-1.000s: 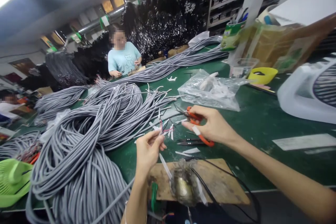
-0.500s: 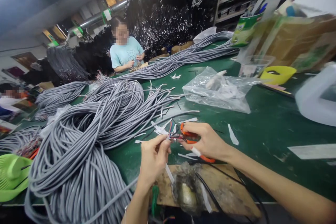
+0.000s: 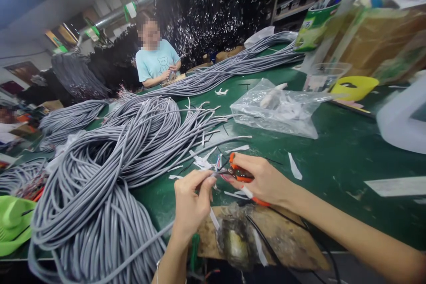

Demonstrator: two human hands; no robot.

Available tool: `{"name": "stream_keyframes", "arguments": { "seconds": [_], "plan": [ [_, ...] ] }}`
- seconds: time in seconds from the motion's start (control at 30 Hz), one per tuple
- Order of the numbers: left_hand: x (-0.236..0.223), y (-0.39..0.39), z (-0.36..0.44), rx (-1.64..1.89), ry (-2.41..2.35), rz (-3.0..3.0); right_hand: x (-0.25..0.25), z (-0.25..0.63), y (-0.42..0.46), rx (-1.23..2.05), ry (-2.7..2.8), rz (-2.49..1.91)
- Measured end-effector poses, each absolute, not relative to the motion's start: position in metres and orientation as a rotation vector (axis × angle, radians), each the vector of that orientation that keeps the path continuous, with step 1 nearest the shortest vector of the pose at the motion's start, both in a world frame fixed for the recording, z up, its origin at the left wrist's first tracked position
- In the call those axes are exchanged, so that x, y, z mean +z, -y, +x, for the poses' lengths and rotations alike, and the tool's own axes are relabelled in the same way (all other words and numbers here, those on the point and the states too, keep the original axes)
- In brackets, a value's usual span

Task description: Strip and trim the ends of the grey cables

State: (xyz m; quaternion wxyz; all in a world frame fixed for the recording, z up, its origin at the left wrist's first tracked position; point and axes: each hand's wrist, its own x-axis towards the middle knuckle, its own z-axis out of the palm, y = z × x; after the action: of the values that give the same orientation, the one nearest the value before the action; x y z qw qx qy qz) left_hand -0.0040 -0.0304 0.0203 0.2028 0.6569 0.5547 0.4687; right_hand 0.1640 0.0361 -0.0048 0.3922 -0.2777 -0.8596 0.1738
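My left hand (image 3: pixel 195 197) pinches the end of a grey cable (image 3: pixel 163 229) between thumb and fingers, and the cable runs back below the wrist to the coils. Thin coloured wires (image 3: pixel 218 161) fan out of the cable end, just past my fingertips. My right hand (image 3: pixel 264 179) is wrapped round orange-handled wire cutters (image 3: pixel 242 175). Their dark jaws meet the wires right at the cable end; whether the blades are fully closed is too small to see. White paper-like strips (image 3: pixel 203 159) lie behind the hands.
Big coils of grey cable (image 3: pixel 109 204) fill the left side. A clear plastic bag (image 3: pixel 276 111), a yellow tub (image 3: pixel 355 88) and a translucent jug (image 3: pixel 402 120) stand to the right. Near the front edge is a stained wooden board (image 3: pixel 282 239). A co-worker (image 3: pixel 158 62) sits across the green table.
The cutters' jaws have moved up to the cable end, and the coloured wires now stand closer together. The view has shifted slightly; both hands keep their hold.
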Motion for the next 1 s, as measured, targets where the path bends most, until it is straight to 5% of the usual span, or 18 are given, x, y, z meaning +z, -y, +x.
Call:
{"name": "stream_keyframes", "arguments": {
  "seconds": [0.5, 0.77, 1.0],
  "plan": [
    [0.016, 0.029, 0.0, 1.308, -1.522, 1.677, -0.017, 0.167, -0.029, -0.064, 2.225, -0.78],
    [0.029, 0.066, -0.006, 1.278, -1.572, 1.755, -0.001, 0.165, -0.025, 0.061, 2.004, -0.973],
    [0.047, 0.157, -0.046, 0.707, -1.74, 1.822, -0.006, 0.206, -0.063, 0.417, 2.239, -1.527]
  ]
}}
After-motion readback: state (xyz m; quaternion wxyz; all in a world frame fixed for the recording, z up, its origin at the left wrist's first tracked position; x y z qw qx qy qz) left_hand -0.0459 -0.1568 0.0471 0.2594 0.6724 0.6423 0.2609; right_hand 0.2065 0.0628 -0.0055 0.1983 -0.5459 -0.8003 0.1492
